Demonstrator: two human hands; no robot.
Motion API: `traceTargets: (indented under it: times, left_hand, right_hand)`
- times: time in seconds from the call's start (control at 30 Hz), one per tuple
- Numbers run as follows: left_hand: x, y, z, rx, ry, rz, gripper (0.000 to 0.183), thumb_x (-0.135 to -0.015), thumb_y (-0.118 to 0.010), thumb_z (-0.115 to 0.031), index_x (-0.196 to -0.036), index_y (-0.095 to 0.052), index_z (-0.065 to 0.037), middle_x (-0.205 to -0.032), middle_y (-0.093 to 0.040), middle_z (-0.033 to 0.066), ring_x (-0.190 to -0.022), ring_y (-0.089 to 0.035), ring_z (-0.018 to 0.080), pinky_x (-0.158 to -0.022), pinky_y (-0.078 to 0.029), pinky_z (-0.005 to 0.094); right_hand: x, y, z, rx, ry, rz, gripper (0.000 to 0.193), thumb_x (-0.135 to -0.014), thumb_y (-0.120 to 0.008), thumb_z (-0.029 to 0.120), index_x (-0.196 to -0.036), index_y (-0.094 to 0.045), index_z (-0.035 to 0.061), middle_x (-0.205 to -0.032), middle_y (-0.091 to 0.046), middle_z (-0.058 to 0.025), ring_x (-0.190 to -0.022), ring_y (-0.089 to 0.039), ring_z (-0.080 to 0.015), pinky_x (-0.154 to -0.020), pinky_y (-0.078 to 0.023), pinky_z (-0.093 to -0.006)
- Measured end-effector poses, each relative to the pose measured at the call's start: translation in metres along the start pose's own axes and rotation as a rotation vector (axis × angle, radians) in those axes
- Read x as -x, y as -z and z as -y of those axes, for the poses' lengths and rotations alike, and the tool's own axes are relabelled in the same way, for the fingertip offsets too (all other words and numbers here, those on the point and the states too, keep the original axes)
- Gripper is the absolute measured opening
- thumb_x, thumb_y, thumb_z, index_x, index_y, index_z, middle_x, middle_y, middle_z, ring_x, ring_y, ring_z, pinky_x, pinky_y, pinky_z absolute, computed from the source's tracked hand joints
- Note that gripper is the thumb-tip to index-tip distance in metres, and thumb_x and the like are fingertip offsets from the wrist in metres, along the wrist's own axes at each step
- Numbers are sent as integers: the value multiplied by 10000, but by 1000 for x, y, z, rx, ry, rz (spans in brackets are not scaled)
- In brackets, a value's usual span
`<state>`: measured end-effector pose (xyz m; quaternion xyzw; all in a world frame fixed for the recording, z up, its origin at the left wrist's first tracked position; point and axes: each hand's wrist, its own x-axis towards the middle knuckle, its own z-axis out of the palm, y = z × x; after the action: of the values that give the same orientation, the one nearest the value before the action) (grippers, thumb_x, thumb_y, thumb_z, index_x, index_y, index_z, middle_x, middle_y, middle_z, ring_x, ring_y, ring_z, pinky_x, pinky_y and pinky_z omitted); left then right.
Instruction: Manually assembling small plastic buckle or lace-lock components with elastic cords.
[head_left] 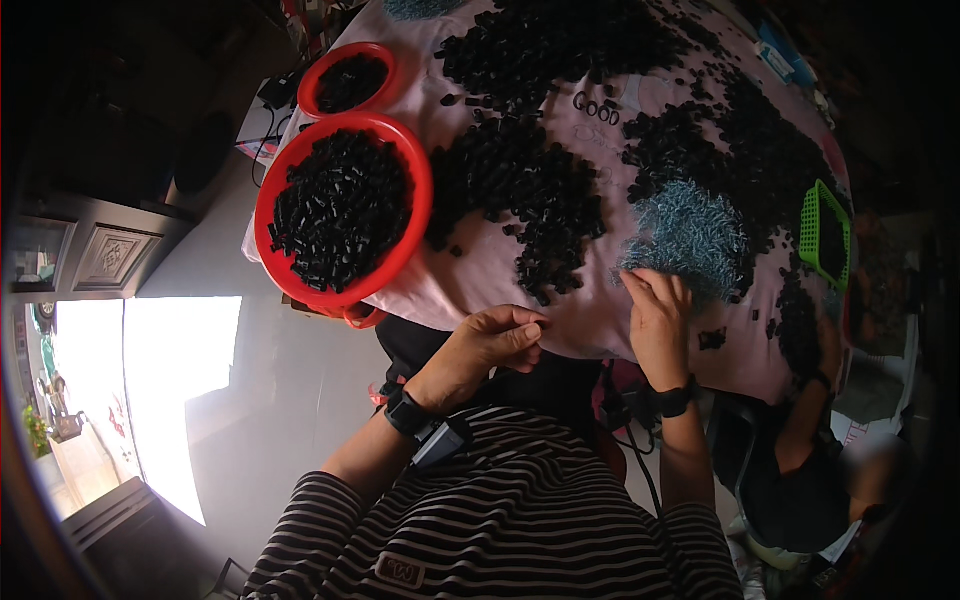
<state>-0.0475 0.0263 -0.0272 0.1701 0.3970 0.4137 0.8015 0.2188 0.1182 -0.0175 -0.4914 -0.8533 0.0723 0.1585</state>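
Note:
My left hand [497, 340] hangs over the near edge of the table, thumb and forefinger pinched together. A tiny dark bit shows at its fingertips, too small to make out. Farther right, my right hand [660, 315] reaches down to the near edge of a heap of blue-grey screws [690, 235]. Its fingers bend together at the screws; what lies between the tips is hidden. Ahead of my left hand spreads a heap of small black plastic pieces [550, 215]. A large red basin [423, 190] full of the same black pieces stands to the left.
A smaller red basin [310, 85] with black pieces stands behind the large one. More black pieces [570, 40] cover the far side of the pink cloth [440, 285]. At the right are a green basket [810, 225] and another person [800, 480] beside the table.

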Motion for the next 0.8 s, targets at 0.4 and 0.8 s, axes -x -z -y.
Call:
traceTargets:
  times: [0.4, 0.8]
  left_hand:
    - [5, -1, 1, 38, 15, -14, 280, -1050, -631, -213, -1240, -636, -8, -1027, -689, 54, -924, -691, 150, -848, -597, 302]
    - [-5, 1, -6, -468, -249, -287, 211, -961, -708, -246, -1064, -678, -65, -939, -641, 46, -782, -652, 180, -712, -569, 350]
  right_hand:
    - [-4, -27, -4, 68, -41, -186, 125, -916, -712, 116, -1041, -706, 121, -987, -653, -31, -975, -619, -240, -947, -375, -434]
    - [-5, -34, 2, 239, 29, -183, 149, -897, -752, 171, -1032, -701, 133, -960, -614, -12, -974, -599, -204, -935, -338, -422]
